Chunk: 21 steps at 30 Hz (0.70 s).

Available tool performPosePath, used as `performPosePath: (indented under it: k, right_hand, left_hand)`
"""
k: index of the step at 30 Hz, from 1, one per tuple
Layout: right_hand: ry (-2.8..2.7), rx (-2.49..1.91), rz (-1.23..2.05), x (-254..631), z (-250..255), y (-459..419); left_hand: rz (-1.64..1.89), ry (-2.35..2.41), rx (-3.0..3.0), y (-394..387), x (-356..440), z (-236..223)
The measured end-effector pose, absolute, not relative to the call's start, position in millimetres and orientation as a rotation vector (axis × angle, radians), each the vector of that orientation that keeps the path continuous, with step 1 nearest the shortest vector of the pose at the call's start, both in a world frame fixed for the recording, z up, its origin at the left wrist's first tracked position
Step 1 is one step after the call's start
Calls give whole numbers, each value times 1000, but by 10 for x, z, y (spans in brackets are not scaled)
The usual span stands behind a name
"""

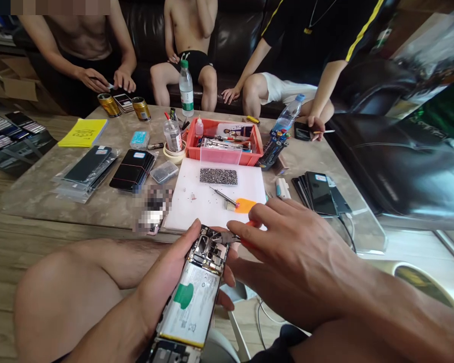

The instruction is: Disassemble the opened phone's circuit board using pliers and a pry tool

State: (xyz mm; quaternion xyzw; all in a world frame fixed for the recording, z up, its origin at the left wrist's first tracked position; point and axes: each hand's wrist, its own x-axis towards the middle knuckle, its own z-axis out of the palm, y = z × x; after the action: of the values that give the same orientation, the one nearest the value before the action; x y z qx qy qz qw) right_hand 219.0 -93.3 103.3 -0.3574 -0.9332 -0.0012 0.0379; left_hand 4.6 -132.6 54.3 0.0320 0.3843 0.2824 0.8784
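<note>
Just before the worktop's [98, 210] near edge, the left hand [172, 277] is clasping an opened smartphone [192, 295] (presumably steadying its exposed circuit board [212, 256]) while the right hand [291, 242] is gripping orange-handled pliers [224, 237] at that board.

The grey marbled table [34, 194] carries a white mat [183, 214] at its near middle, a red bin [192, 151] just beyond, 2 gold cans [141, 109] and yellow paper [70, 133] at far left, a green-capped bottle [186, 88] at far middle, a left phone stack [130, 172] and a right phone stack [320, 195].
</note>
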Motion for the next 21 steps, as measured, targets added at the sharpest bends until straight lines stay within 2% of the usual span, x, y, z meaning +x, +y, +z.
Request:
performPosePath:
  k: [5, 10, 15, 18, 21]
  right_hand:
    - [-2926, -720, -15, 2212, 1172, -729]
    - [-2750, -1009, -16, 2141, 1168, -811]
    - [-2516, -1444, 396, 2069, 999, -1079]
    - [-2453, -1521, 680, 1984, 922, -1217]
    - [-2424, -1523, 798, 1904, 909, -1287]
  left_hand:
    - [448, 725, 83, -1315, 43, 561]
    - [759, 803, 106, -1390, 94, 543]
    - [1053, 929, 144, -1498, 136, 505]
    - [1177, 940, 147, -1540, 192, 492]
    - [1255, 957, 166, -1552, 255, 475]
